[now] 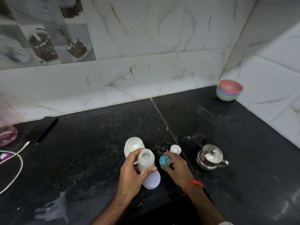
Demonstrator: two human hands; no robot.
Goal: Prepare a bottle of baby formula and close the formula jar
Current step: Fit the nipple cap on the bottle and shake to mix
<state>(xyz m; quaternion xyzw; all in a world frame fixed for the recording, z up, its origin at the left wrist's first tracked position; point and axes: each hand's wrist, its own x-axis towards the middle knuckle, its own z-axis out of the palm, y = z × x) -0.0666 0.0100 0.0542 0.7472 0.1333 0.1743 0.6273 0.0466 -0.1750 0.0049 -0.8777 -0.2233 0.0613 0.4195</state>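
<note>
My left hand [132,173] grips a translucent baby bottle [145,160] with its mouth uncovered and liquid inside. Just right of it, my right hand [176,167] holds the blue teat ring [163,160] by its side. Behind the bottle stands the formula jar [132,146], lidless, with white powder and a pale green scoop inside. A lilac jar lid [152,180] lies flat on the counter under my left thumb. A small clear bottle cap [175,149] sits beyond my right hand.
A small steel kettle [210,157] stands at the right on the black stone counter [90,151]. Stacked coloured bowls [229,92] sit in the back right corner. A phone [42,129] with a white cable and a pink container [7,135] lie at the left. Spilled powder marks the counter.
</note>
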